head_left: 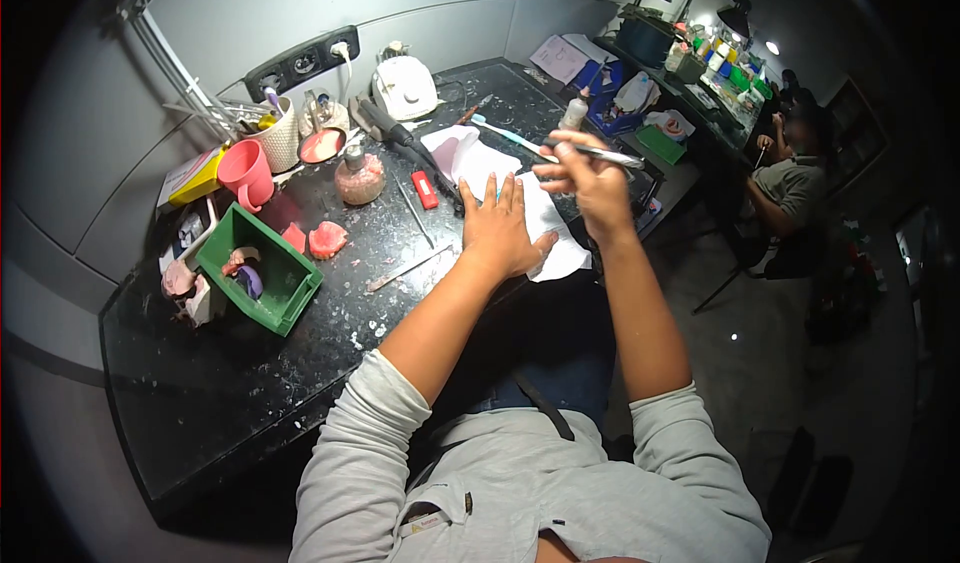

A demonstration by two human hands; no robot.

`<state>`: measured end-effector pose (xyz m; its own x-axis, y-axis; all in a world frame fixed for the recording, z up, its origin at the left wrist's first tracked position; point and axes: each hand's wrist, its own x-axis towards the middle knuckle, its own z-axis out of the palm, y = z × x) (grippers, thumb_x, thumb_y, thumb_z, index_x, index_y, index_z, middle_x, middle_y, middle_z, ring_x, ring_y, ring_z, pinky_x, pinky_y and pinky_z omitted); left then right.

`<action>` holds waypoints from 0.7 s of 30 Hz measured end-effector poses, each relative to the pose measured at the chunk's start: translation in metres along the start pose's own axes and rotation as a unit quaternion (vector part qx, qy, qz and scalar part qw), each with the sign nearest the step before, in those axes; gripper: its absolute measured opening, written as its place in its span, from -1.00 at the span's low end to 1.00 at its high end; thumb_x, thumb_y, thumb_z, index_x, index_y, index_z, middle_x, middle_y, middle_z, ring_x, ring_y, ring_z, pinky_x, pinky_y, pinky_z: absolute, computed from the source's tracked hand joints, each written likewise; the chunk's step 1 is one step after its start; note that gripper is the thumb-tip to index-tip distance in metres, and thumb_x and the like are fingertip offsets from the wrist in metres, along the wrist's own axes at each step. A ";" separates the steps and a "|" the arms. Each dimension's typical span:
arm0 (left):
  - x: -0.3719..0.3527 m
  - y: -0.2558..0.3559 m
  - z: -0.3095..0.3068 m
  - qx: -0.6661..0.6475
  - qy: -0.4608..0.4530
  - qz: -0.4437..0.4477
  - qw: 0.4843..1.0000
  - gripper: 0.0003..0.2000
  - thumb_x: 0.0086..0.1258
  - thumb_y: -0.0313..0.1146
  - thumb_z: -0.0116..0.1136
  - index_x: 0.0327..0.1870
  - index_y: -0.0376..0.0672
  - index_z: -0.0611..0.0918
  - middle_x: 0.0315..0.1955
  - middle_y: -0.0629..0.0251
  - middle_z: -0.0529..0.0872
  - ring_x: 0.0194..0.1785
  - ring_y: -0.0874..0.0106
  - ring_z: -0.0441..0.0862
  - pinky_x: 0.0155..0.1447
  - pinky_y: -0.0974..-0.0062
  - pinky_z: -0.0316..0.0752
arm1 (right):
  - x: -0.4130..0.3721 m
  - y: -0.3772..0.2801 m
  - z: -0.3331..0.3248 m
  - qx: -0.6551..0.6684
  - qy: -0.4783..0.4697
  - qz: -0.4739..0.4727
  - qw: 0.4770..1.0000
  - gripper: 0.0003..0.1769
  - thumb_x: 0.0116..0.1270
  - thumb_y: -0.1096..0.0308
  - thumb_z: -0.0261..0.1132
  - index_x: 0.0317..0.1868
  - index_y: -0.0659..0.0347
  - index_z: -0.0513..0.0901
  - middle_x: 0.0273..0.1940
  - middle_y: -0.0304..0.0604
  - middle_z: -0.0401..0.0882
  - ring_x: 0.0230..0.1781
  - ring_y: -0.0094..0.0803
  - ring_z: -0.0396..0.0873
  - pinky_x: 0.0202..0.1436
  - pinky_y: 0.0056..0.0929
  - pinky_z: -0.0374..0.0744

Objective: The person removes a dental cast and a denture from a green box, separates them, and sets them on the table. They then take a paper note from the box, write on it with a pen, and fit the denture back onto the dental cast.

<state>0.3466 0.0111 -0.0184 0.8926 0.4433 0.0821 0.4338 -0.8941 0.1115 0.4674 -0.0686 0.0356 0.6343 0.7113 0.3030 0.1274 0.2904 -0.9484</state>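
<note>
My left hand point(502, 231) lies flat with fingers spread on a white sheet of paper point(556, 231) near the front edge of the black bench. Raised above the paper's right side, my right hand point(600, 191) is closed on a slim black-and-silver pen point(618, 156), held almost level. A light blue toothbrush point(505, 133) lies just beyond the paper. To the left of my left hand are a red box-shaped item point(425, 191) and a thin metal tool point(415, 211).
A green bin point(262, 273) with dental pieces, a pink mug point(246, 175) and a glass burner-like jar point(359, 176) stand on the left of the bench point(200, 403). A white machine point(405, 88) sits at the back. Another person point(790, 188) sits at a bench on the right.
</note>
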 end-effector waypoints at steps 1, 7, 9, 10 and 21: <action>0.000 -0.001 -0.001 0.004 -0.004 -0.002 1.000 -0.02 0.41 0.40 -0.22 0.60 -0.30 0.07 0.62 0.14 0.05 0.69 0.11 -0.16 0.56 -0.34 -0.47 | 0.002 0.017 -0.001 -0.011 -0.002 0.026 1.000 -0.76 0.48 0.40 0.28 0.07 0.32 0.58 -0.14 -0.02 0.71 -0.27 -0.35 0.76 -0.31 -0.48 0.76; 0.003 -0.003 0.001 0.008 0.015 -0.025 1.000 0.02 0.35 0.45 -0.19 0.59 -0.29 0.12 0.61 0.14 0.10 0.68 0.14 -0.11 0.54 -0.38 -0.51 | 0.009 0.053 -0.003 -0.008 0.021 0.118 0.993 -0.83 0.41 0.43 0.33 -0.06 0.28 0.57 -0.24 -0.12 0.69 -0.38 -0.44 0.73 -0.46 -0.54 0.71; 0.004 -0.002 0.003 0.005 0.020 -0.033 0.999 0.02 0.35 0.44 -0.19 0.59 -0.30 0.12 0.61 0.13 0.10 0.68 0.13 -0.11 0.55 -0.36 -0.52 | 0.013 0.053 -0.006 -0.011 0.024 0.127 0.992 -0.84 0.42 0.38 0.32 -0.10 0.27 0.58 -0.27 -0.11 0.71 -0.41 -0.49 0.71 -0.52 -0.58 0.65; 0.004 -0.001 0.005 0.003 0.018 -0.033 0.999 0.02 0.35 0.44 -0.19 0.59 -0.30 0.12 0.61 0.13 0.10 0.68 0.13 -0.11 0.55 -0.36 -0.52 | 0.014 0.055 -0.009 -0.012 0.025 0.129 0.991 -0.84 0.42 0.38 0.32 -0.10 0.27 0.58 -0.27 -0.11 0.71 -0.41 -0.49 0.71 -0.52 -0.58 0.65; 0.006 -0.003 0.011 -0.011 0.055 -0.033 0.998 -0.06 0.37 0.44 -0.21 0.62 -0.06 0.15 0.61 0.07 0.10 0.68 0.09 -0.11 0.55 -0.33 -0.55 | 0.022 0.079 -0.016 -0.077 0.007 0.057 0.995 -0.83 0.20 0.54 0.42 -0.43 0.24 0.54 -0.54 -0.27 0.59 -0.59 -0.63 0.55 -0.53 -0.64 0.51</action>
<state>0.3515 0.0158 -0.0289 0.8426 0.5072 0.1811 0.4880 -0.8613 0.1419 0.5043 -0.0401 -0.0345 0.6624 0.7241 0.1922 0.1693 0.1053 -0.9799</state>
